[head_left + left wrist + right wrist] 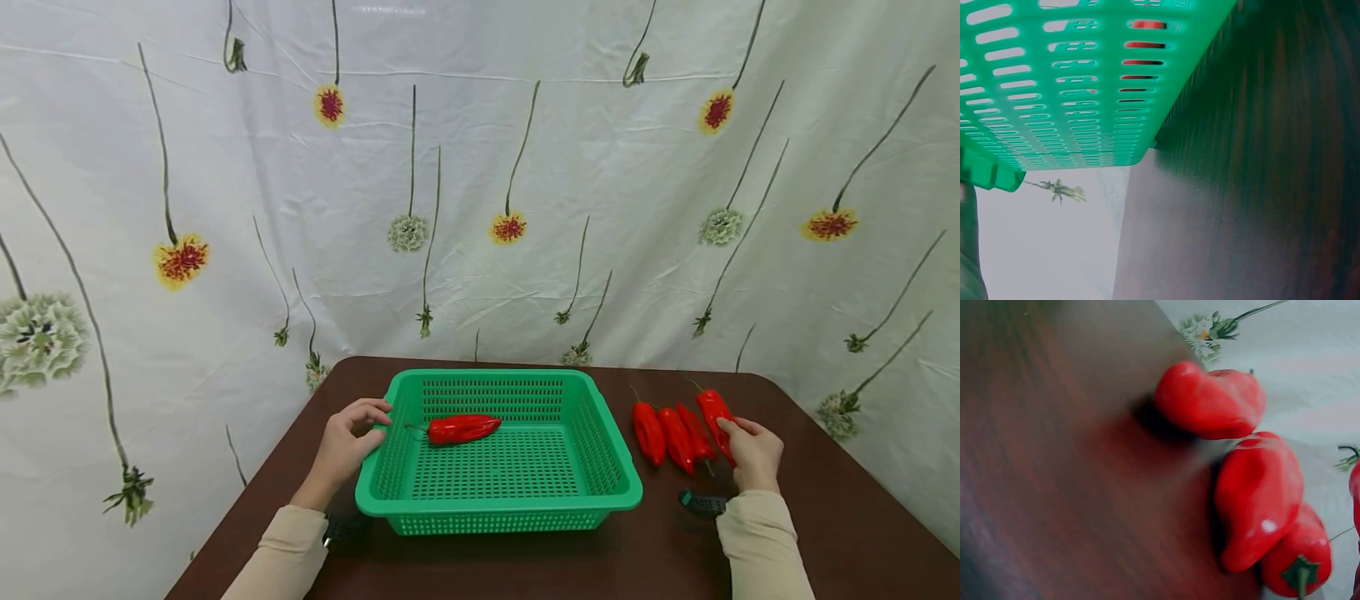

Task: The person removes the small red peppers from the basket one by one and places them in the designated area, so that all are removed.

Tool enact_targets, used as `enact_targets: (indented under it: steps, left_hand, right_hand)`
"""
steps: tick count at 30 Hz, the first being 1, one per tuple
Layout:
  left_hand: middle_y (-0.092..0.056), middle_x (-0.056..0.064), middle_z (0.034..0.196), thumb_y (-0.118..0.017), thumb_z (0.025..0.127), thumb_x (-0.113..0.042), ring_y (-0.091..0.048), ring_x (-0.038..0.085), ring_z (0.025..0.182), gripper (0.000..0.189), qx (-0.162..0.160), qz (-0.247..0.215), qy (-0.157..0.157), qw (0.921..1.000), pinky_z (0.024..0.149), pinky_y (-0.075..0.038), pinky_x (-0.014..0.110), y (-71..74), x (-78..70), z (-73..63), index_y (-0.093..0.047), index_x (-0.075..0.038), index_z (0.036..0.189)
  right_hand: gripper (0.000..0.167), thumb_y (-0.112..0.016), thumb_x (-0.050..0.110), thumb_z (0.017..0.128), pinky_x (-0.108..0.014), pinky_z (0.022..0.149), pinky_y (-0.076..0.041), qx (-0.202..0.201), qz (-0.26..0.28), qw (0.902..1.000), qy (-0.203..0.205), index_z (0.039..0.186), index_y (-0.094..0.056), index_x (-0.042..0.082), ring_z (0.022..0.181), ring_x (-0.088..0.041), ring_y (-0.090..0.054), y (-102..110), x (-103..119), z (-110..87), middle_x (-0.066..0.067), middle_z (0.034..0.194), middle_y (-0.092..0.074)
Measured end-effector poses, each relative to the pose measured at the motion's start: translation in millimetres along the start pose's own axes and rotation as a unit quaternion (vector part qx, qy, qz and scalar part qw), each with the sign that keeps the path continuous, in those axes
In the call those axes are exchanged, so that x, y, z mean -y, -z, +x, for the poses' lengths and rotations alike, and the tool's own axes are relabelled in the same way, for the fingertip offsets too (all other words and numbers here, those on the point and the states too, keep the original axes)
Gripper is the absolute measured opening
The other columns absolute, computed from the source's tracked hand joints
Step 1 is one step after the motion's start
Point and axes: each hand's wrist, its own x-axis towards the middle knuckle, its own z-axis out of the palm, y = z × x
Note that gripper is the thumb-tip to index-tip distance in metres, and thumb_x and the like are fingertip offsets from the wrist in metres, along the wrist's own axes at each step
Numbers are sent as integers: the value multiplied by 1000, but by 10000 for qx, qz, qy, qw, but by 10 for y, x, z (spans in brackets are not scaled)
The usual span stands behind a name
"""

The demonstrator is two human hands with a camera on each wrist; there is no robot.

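Observation:
A green plastic basket (498,505) with slotted walls stands on the dark table, and one red pepper (463,428) lies inside it. My left hand (348,442) holds the basket's left rim, its fingers bent over the edge. In the left wrist view, the basket wall (1054,125) fills the upper left, with red showing through its slots. To the right, my right hand (753,454) pinches a red pepper (712,408) between thumb and fingers. Beside it lie three more red peppers (648,433), also seen as peppers (1260,500) in the right wrist view.
The dark wooden table (645,550) ends at a hanging white cloth (480,183) printed with flowers, close behind the basket. Black wrist devices (702,503) sit beneath both wrists.

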Motion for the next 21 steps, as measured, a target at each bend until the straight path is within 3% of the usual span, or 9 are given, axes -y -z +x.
enact_targets:
  steps: [5, 11, 17, 21]
  left_hand:
    - [-67, 18, 116, -58, 85, 15, -57, -6, 108, 23, 4, 14, 35, 10000, 82, -51, 24, -2, 8, 1, -72, -3, 89]
    - [-67, 19, 116, -57, 85, 15, -56, -7, 108, 23, -15, -34, 49, 10000, 81, -50, 23, 2, -5, 10, -72, -2, 88]
    - [-67, 19, 115, -59, 84, 14, -58, -4, 107, 21, -34, -67, 32, 10000, 79, -50, 24, -5, -16, -9, -72, -2, 89]
    - [-67, 18, 116, -59, 85, 14, -57, -4, 108, 22, -34, -43, 58, 10000, 80, -50, 25, -6, -18, -7, -72, -3, 89]
  right_hand:
    - [55, -60, 23, 98, -20, 72, -40, -207, 58, 9997, -132, 143, -49, -5, 102, -21, -45, 6, -57, 22, -18, 133, -47]
    - [57, -60, 23, 97, -20, 76, -40, -263, 115, 9994, -192, 146, -46, -4, 107, -23, -45, 25, -127, 29, -19, 142, -43]
    - [55, -61, 20, 96, -12, 62, -39, -364, 187, 9985, -351, 144, -49, -2, 99, -18, -47, 53, -202, 24, -16, 135, -47]
    - [55, -63, 19, 94, -12, 60, -39, -384, 184, 9984, -384, 143, -50, -3, 100, -19, -47, 70, -220, 37, -17, 134, -47]
